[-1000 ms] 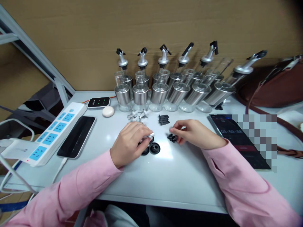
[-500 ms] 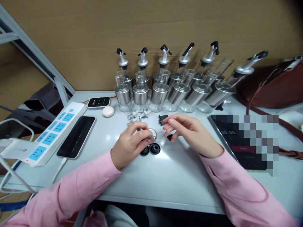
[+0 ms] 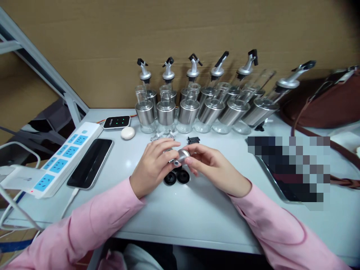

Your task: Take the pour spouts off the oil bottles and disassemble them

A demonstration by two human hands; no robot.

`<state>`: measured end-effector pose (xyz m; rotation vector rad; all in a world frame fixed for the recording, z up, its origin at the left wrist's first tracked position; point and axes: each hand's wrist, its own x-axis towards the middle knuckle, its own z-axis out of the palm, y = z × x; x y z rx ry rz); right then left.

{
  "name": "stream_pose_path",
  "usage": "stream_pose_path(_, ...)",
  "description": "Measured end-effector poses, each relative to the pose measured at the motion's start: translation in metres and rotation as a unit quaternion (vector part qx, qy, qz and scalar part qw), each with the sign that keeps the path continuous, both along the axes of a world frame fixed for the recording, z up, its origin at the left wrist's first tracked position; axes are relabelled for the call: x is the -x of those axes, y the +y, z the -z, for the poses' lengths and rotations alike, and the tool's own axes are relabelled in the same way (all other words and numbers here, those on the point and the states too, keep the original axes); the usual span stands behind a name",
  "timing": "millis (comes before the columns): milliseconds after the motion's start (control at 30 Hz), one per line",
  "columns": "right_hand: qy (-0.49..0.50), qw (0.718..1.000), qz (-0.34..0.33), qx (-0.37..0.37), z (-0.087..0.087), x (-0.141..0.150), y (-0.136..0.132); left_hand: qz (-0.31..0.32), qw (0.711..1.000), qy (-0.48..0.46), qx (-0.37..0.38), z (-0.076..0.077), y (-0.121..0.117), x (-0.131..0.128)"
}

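A silver pourer spout [image 3: 183,155] with a round, flared base is between my two hands, tilted so that a small tube end shows. My left hand [image 3: 153,165] is closed on the spout from the left, its fingers hiding part of it. From the right, my right hand [image 3: 210,165] pinches the base between thumb and fingers. Just under the hands, several black ring-shaped stoppers [image 3: 183,176] lie on the table. Small black levers [image 3: 193,140] lie in a row behind my right hand, and loose silver spouts [image 3: 160,135] are partly hidden behind my left.
Steel-and-glass oil bottles [image 3: 188,110] stand in two rows at the back, several with pourers on. On the left lie a power strip [image 3: 67,157], a phone [image 3: 90,163], a small device [image 3: 116,122] and a white round case [image 3: 128,133]. A tablet [image 3: 277,180] and a brown bag [image 3: 323,101] are right.
My right hand has moved left and inward and now grips the spout, which my left hand held alone before. The spout has turned, so its round base faces right.
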<state>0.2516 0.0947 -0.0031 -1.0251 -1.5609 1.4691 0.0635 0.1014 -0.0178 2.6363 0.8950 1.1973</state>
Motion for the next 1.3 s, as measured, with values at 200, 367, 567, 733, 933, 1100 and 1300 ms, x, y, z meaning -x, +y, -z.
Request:
stream_pose_path(200,-0.009,1.000,-0.004,-0.006,0.003,-0.001,0.000,-0.023,0.998,0.053,0.016,0.000,0.001,0.000)
stream_pose_path(367,0.004,0.998,0.019,-0.055,0.000,0.001,-0.003,-0.001,0.997,0.079,0.018,-0.002,0.003,0.004)
stream_pose_path(567,0.045,0.998,-0.042,-0.023,-0.002,0.004,-0.005,0.052,0.995,0.080,-0.009,-0.008,0.005,0.008)
stream_pose_path(733,0.142,0.985,-0.086,0.046,0.000,0.008,-0.010,0.048,0.998,0.050,0.002,-0.011,0.001,0.005)
stream_pose_path(933,0.202,0.975,-0.056,0.066,0.002,0.015,-0.019,0.065,0.997,0.021,0.032,-0.020,0.002,0.006)
stream_pose_path(1100,0.161,0.986,-0.018,0.034,0.001,0.017,-0.020,0.121,0.983,0.089,0.102,-0.029,0.010,0.011)
stream_pose_path(1300,0.016,0.983,0.058,-0.175,0.002,0.017,-0.025,0.139,0.968,0.084,0.193,-0.030,0.014,0.014)
